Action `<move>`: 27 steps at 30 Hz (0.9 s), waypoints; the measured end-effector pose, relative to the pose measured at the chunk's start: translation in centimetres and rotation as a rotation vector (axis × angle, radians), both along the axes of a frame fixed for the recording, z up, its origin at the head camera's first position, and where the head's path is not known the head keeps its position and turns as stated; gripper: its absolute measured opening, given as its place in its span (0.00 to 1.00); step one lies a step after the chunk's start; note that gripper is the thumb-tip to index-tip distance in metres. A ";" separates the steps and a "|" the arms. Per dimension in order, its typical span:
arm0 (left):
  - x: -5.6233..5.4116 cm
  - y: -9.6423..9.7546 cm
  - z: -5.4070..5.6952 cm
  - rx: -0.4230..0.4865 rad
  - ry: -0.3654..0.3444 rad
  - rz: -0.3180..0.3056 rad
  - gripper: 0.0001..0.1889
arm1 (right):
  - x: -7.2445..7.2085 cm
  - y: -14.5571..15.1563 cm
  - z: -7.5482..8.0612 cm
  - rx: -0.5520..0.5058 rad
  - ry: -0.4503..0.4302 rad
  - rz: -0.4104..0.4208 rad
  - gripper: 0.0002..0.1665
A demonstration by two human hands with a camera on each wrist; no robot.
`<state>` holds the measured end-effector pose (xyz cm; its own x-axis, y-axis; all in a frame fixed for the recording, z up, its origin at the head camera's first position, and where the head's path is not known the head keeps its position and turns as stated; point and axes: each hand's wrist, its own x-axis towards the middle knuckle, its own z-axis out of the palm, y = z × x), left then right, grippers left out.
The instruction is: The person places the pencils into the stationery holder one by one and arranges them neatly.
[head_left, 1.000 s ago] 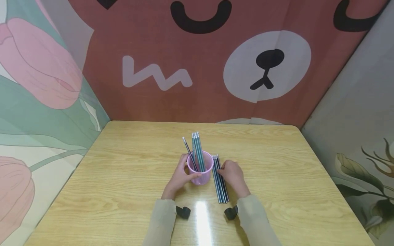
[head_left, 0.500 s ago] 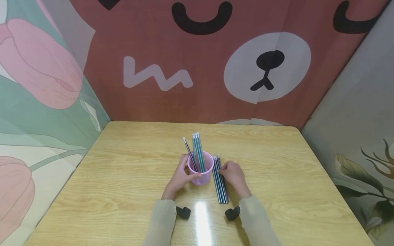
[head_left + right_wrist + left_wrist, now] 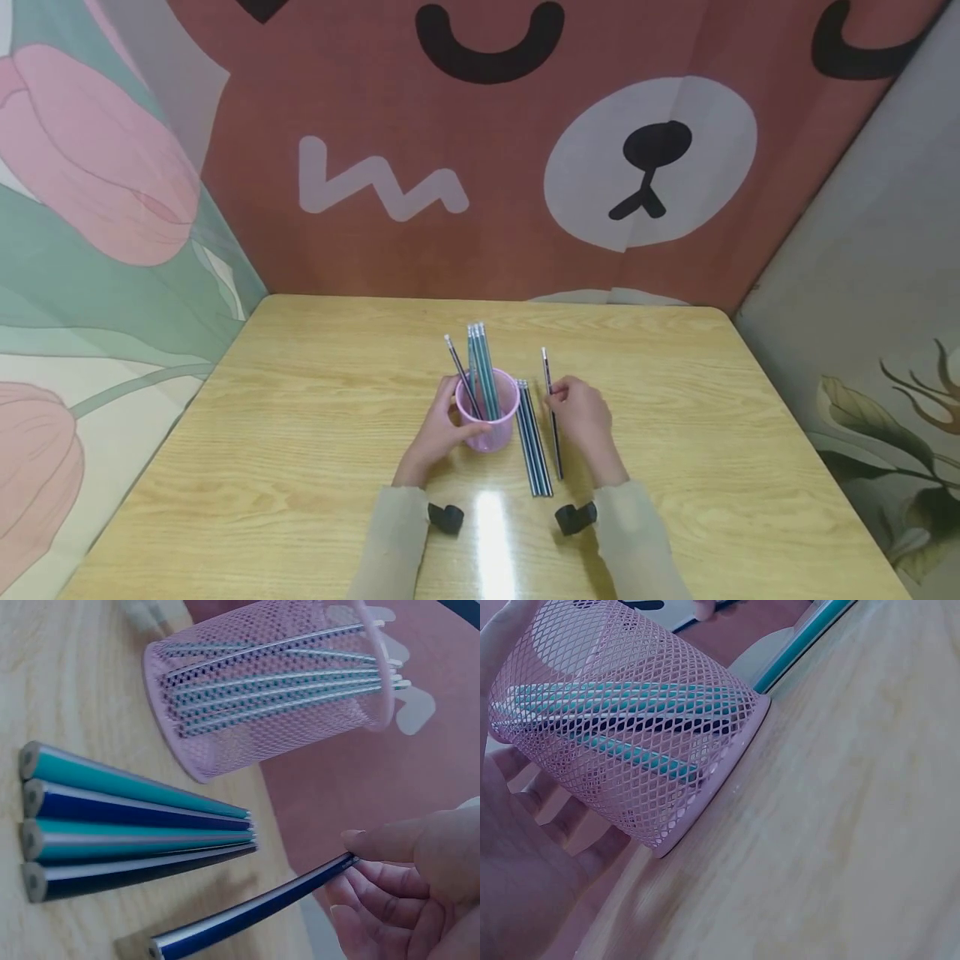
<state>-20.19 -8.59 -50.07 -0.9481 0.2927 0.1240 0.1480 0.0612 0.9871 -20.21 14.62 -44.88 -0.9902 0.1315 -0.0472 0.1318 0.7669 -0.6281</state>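
A pink mesh pencil cup stands upright on the table, several teal pencils and one dark pencil leaning inside it. My left hand grips the cup from its left side, thumb across the front. Between thumb and fingers, my right hand pinches a dark blue striped pencil, its eraser end pointing away from me. Just left of that pencil, several teal and dark pencils lie side by side on the table, close to the cup's right side.
The wooden table reaches back to a wall panel with a printed bear face. Side panels with flower and leaf prints border it left and right. A bright reflection lies on the table between the forearms.
My right hand has moved to the right, drawing one dark pencil away from the row beside the cup. My left hand and the cup have stayed in place.
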 end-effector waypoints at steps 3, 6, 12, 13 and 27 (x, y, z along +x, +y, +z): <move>-0.1 0.0 -0.1 0.015 0.004 -0.006 0.47 | 0.2 0.0 0.6 0.030 0.044 -0.002 0.14; -0.1 0.0 -0.1 0.012 0.008 -0.008 0.46 | 0.3 -0.1 1.1 0.043 0.091 0.009 0.13; -0.1 -0.1 -0.2 0.004 0.024 -0.006 0.46 | 0.5 -0.3 1.5 0.049 0.198 0.016 0.12; -0.1 -0.1 -0.2 0.002 0.028 -0.006 0.46 | 0.6 -0.4 1.6 0.046 0.225 0.012 0.12; -0.1 -0.1 -0.3 -0.018 0.026 -0.001 0.46 | 1.6 -0.8 3.8 -0.177 0.641 -0.044 0.10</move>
